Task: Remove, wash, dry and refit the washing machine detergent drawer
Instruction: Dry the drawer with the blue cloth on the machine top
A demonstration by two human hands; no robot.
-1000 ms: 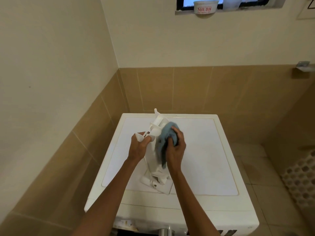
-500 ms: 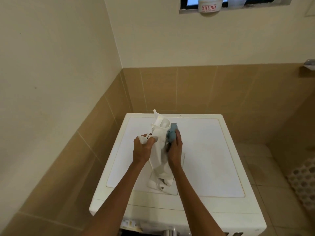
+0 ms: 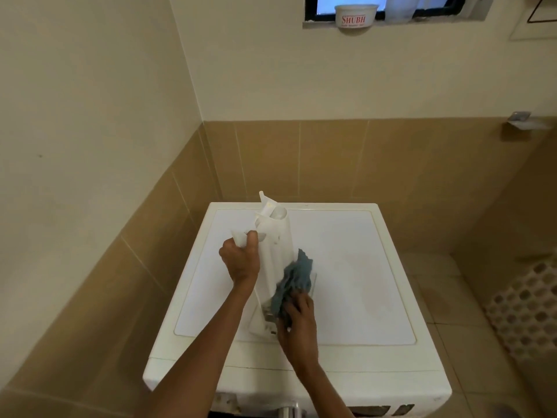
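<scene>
The white detergent drawer stands on end on top of the white washing machine, its front panel resting on the lid. My left hand grips the drawer near its upper left edge and holds it upright. My right hand presses a blue-grey cloth against the drawer's lower right side. The cloth hides part of the drawer's lower end.
The machine sits in a corner, with tan-tiled walls at the left and back. A white bowl stands on the window sill above. A perforated white mat lies on the tiled floor at the right. The machine's control panel shows at the bottom.
My right hand has slid the cloth from the drawer's upper part down to its lower end. My left hand keeps the same grip on the drawer.
</scene>
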